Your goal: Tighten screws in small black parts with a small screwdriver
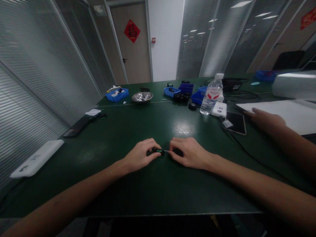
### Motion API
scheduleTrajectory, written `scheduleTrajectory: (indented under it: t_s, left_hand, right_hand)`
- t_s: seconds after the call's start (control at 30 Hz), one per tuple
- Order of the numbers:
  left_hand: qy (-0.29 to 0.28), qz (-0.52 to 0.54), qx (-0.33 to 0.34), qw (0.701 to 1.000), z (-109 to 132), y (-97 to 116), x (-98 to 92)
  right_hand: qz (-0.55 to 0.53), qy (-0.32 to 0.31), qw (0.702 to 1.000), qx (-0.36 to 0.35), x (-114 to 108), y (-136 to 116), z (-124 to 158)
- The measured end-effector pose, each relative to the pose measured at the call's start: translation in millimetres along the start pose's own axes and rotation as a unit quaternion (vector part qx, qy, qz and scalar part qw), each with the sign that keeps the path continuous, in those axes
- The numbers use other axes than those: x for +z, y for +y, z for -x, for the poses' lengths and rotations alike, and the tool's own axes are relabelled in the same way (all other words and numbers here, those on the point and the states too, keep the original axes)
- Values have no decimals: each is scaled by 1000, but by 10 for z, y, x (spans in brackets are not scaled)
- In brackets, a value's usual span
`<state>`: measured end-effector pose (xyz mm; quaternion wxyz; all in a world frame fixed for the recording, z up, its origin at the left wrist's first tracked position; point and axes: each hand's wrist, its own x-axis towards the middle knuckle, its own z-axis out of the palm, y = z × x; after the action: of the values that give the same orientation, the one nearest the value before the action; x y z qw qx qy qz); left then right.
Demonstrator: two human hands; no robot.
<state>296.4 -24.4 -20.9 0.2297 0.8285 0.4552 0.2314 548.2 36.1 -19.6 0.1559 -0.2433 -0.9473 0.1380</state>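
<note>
Close to the front of the dark green table, my left hand (pixel 143 153) pinches a small green and black part (pixel 159 151) that looks like a circuit board. My right hand (pixel 186 152) lies just to the right, its thumb and forefinger closed on a thin, pale pin-like piece (pixel 166 151). That piece reaches left to the end of the green and black part; whether it is fixed there or only touches, I cannot tell. Both hands stay low over the tabletop. My palms hide whatever else might be inside them.
A metal bowl (pixel 142 97) and a blue bin (pixel 117 94) stand at the back. To the right are a water bottle (pixel 211 95), a white power bank (pixel 219 109) and a phone (pixel 236 123). Another person's hand (pixel 268 119) rests beside white sheets (pixel 291 113).
</note>
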Motion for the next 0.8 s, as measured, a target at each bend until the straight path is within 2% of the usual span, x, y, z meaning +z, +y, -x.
scheduleTrajectory:
  t_s: [0.17, 0.8]
  left_hand:
    - [-5, 13, 20, 1000, 0, -3, 2]
    - [32, 90, 18, 995, 30, -4, -19]
  right_hand:
    - [-5, 4, 1000, -7, 19, -27, 5]
    - [-66, 23, 997, -13, 21, -57, 36]
